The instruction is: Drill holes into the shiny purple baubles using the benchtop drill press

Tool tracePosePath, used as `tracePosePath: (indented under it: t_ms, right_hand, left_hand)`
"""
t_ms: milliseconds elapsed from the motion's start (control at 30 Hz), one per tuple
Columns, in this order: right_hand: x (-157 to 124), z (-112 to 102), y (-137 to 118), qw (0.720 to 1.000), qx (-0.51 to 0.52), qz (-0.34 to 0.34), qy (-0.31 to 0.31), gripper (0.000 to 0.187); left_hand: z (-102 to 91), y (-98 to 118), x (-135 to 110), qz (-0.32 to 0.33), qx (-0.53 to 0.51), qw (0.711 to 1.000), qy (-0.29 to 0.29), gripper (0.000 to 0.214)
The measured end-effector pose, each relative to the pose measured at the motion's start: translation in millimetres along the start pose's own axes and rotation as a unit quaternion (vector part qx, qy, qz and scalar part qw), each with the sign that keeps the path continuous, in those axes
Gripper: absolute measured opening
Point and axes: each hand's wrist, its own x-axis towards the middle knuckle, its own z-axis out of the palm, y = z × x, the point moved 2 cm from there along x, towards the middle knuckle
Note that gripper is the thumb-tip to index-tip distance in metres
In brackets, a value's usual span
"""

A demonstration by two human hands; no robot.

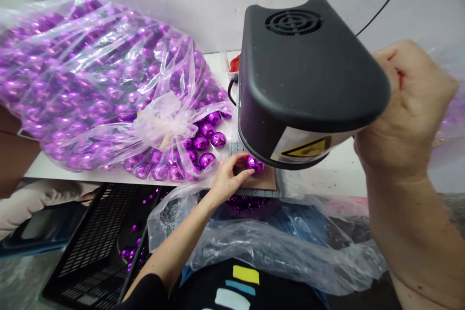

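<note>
My left hand (232, 177) pinches a shiny purple faceted ball (255, 164) between thumb and fingers. The ball is over a brown pad (268, 178) set in a grey frame (279, 181) on the white table. Above it looms a black machine housing (308, 68) with a round vent and a yellow warning label, hiding part of the work spot. My right hand (409, 106) is raised and closed at the housing's right side. Its fingertips are behind the housing, so what they grip is hidden.
A large tied clear bag (101, 82) of purple balls fills the left of the table, with several loose balls (207, 143) beside it. Below are a black crate (87, 242) and clear plastic sheeting (261, 242) across the lap. Someone's light-trousered leg (39, 198) shows at left.
</note>
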Motion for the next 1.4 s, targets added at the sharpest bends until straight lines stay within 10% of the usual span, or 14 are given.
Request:
tracePosePath:
  t_ms: [300, 533, 667, 800, 1000, 1400]
  right_hand:
    - [-5.3, -21.6, 13.3, 0.988, 0.089, 0.044, -0.116, 0.062]
    - [-128.5, -18.2, 119.8, 0.954, -0.054, 0.225, -0.193, 0.058]
    - [-168.7, -16.6, 138.5, 0.940, -0.043, 0.280, -0.191, 0.055]
    - [-167.6, -26.1, 128.4, 0.922, 0.041, 0.345, -0.169, 0.057]
    - [-183.3, -1.6, 76.8, 0.867, 0.214, 0.426, -0.146, 0.057]
    - [-198.1, 50.9, 28.7, 0.818, 0.277, 0.477, -0.163, 0.054]
  left_hand:
    - [0.2, -1.4, -6.1, 0.045, 0.099, 0.992, 0.064, 0.037]
    - [-6.8, -1.3, -17.7, 0.048, 0.088, 0.992, 0.076, 0.030]
    - [-8.6, 8.0, -19.4, 0.062, 0.089, 0.990, 0.089, 0.029]
    - [-3.4, 26.8, -27.4, 0.058, 0.054, 0.994, 0.073, 0.025]
    - [27.2, 48.0, -48.5, -0.091, -0.156, 0.978, -0.104, 0.037]
    - [17.8, 47.7, -63.8, 0.121, 0.047, 0.991, -0.037, 0.068]
